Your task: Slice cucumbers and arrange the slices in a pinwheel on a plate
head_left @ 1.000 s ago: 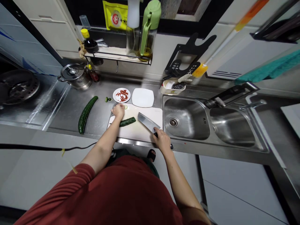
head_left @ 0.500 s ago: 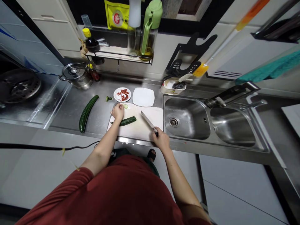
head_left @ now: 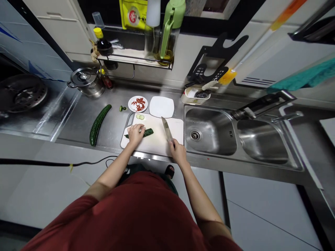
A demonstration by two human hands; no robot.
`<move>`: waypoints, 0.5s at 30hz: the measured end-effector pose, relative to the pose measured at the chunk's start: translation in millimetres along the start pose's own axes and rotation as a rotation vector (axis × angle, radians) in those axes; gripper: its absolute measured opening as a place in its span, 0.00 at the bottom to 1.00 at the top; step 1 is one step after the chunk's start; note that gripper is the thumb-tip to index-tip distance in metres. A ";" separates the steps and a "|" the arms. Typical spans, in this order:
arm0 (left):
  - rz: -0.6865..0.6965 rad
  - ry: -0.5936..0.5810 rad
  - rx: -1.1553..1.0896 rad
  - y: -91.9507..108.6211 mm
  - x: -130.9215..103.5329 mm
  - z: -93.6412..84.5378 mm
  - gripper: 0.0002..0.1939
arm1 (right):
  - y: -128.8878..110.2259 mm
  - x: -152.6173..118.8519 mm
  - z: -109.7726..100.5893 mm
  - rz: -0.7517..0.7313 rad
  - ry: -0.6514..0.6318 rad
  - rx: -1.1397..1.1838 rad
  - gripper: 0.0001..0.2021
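Observation:
A partly cut cucumber (head_left: 148, 132) lies across the white cutting board (head_left: 154, 148). My left hand (head_left: 136, 135) covers its middle with curled fingers, and a pale spot shows by the fingertips, too small to make out. In my right hand (head_left: 178, 151) is a kitchen knife (head_left: 166, 129), gripped by the handle over the board's right half, its blade pointing away from me and apart from the cucumber. Pale cucumber slices (head_left: 140, 116) rest at the board's far left. A whole cucumber (head_left: 99, 124) lies on the steel counter to the left.
Behind the board stand a round plate (head_left: 130, 107) of chopped red pieces and a white square plate (head_left: 161, 106). Green cucumber ends (head_left: 122, 108) lie nearby. A double sink (head_left: 209, 134) borders the board on the right. A lidded pot (head_left: 89, 83) stands back left.
My left hand has come back from the slices at the board's far edge onto the cucumber. A second slice is now visible there. The knife has turned slightly, still in my right hand.

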State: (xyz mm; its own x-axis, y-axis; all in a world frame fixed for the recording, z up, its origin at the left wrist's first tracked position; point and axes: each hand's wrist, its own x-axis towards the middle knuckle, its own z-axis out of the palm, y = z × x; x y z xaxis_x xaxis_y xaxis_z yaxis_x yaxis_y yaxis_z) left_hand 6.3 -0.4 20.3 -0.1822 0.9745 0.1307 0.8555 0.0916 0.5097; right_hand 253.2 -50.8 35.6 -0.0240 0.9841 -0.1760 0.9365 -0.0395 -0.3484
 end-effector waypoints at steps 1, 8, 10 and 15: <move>0.018 -0.001 0.009 -1.3 -1.1 0.8 0.10 | -2.3 1.8 -1.1 0.001 -0.015 -0.009 0.18; 0.151 -0.046 0.012 -5.1 -0.4 5.2 0.12 | -24.1 12.7 -18.1 -0.073 -0.160 -0.070 0.18; 0.197 -0.083 0.001 -3.8 1.1 5.9 0.12 | -29.8 14.9 -22.0 -0.090 -0.198 -0.109 0.17; 0.244 -0.128 -0.006 -0.8 3.8 9.8 0.14 | -38.3 19.0 -26.4 -0.121 -0.290 -0.183 0.16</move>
State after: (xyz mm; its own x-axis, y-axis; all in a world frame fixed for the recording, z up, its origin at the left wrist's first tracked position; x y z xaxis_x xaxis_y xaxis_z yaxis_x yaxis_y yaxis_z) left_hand 9.7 5.3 12.1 0.0918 0.9856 0.1419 0.8638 -0.1497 0.4811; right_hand 226.1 -26.1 69.9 -0.2124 0.8887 -0.4064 0.9673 0.1321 -0.2167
